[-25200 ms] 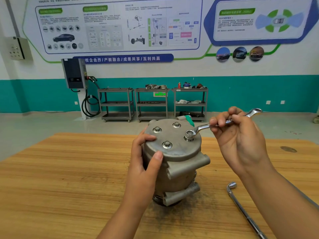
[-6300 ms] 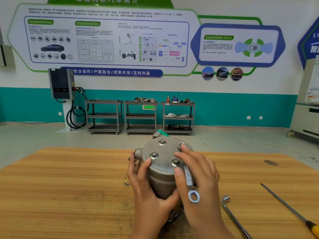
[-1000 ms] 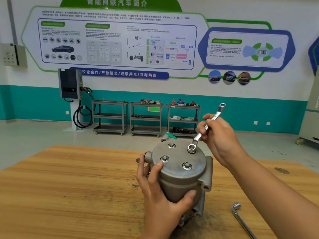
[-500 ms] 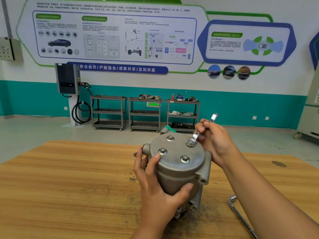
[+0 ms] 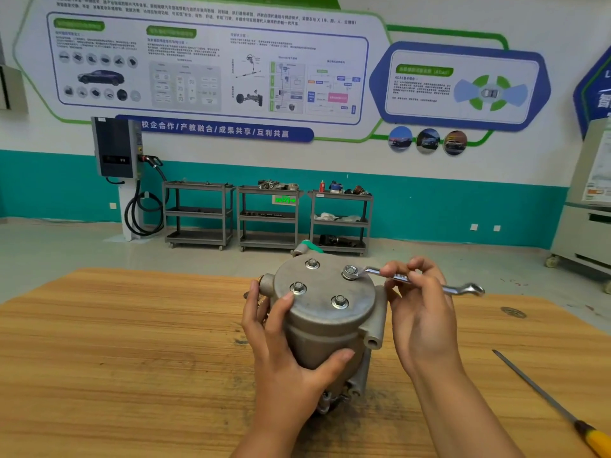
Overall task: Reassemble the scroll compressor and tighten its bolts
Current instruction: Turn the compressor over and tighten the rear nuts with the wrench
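Grey metal compressor (image 5: 330, 328) stands upright in the middle of the wooden counter (image 5: 132, 358). Your left hand (image 5: 284, 361) curls its fingers (image 5: 281, 312) round the side and grips it. Your right hand (image 5: 423, 322) pinches the wrench (image 5: 459, 287), whose ring end sits on the bolt (image 5: 349, 272) at 1 o'clock on the lid. A screwdriver (image 5: 542, 396) lies at 4 o'clock, well apart.

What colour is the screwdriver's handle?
The handle is yellow; it shows in the head view, bottom right corner.
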A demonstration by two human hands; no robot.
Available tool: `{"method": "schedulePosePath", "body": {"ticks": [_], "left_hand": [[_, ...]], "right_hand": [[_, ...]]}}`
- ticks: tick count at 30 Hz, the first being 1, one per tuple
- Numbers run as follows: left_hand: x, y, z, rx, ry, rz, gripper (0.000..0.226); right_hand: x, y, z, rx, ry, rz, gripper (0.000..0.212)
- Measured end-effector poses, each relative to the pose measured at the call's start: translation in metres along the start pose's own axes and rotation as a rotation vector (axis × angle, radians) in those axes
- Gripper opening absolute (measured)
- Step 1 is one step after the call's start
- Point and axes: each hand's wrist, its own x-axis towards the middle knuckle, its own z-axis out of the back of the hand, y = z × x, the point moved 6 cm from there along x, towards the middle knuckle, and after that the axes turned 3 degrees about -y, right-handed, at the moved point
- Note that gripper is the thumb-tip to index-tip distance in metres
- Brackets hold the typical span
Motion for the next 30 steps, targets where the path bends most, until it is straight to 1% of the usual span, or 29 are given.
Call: {"method": "schedulePosePath", "body": {"ticks": [3, 6, 8, 10, 12, 13, 15, 17, 19, 20, 22, 26, 28, 30], "left_hand": [[0.0, 0.0, 0.0, -0.011, 0.0, -0.002, 0.078], [0.0, 0.0, -0.001, 0.0, 0.007, -0.001, 0.082], [0.0, -0.001, -0.002, 0.012, 0.01, -0.017, 0.082], [0.0, -0.001, -0.002, 0.023, 0.009, -0.025, 0.083], [-0.002, 0.0, -0.002, 0.021, 0.002, -0.008, 0.085], [-0.003, 0.001, -0.002, 0.016, -0.005, 0.011, 0.086], [-0.005, 0.001, -0.001, 0.007, -0.018, 0.04, 0.085], [-0.005, 0.0, -0.001, -0.009, -0.029, 0.029, 0.074], [-0.004, -0.002, -0.002, -0.024, -0.043, 0.015, 0.059], [-0.003, -0.003, -0.002, -0.028, -0.057, 0.008, 0.056], [-0.003, -0.003, -0.003, -0.023, -0.079, -0.006, 0.054], [0.0, -0.002, -0.002, -0.001, -0.119, -0.044, 0.054], [0.0, -0.001, -0.001, -0.002, -0.125, -0.051, 0.061], [0.0, 0.002, 0.0, -0.005, -0.109, -0.039, 0.077]], "right_hand": [[-0.017, 0.007, 0.0, -0.12, 0.021, 0.091, 0.021], [-0.034, 0.013, -0.003, -0.28, -0.024, 0.217, 0.012], [-0.047, 0.014, -0.007, -0.372, -0.038, 0.298, 0.013], [-0.058, 0.012, -0.014, -0.454, -0.021, 0.346, 0.021], [-0.068, 0.008, -0.022, -0.624, 0.002, 0.389, 0.021], [-0.072, 0.006, -0.026, -0.741, -0.002, 0.412, 0.018], [-0.08, 0.004, -0.035, -0.992, -0.002, 0.492, 0.021], [-0.087, 0.001, -0.049, -1.171, 0.048, 0.63, 0.023], [-0.091, 0.002, -0.06, -1.234, 0.044, 0.706, 0.022], [-0.09, 0.003, -0.062, -1.242, 0.029, 0.719, 0.022], [-0.089, 0.007, -0.066, -1.268, 0.012, 0.743, 0.024], [-0.089, 0.012, -0.074, -1.354, 0.088, 0.816, 0.028], [-0.088, 0.016, -0.077, -1.414, 0.146, 0.88, 0.029], [-0.084, 0.021, -0.079, -1.438, 0.195, 0.934, 0.023]]}}
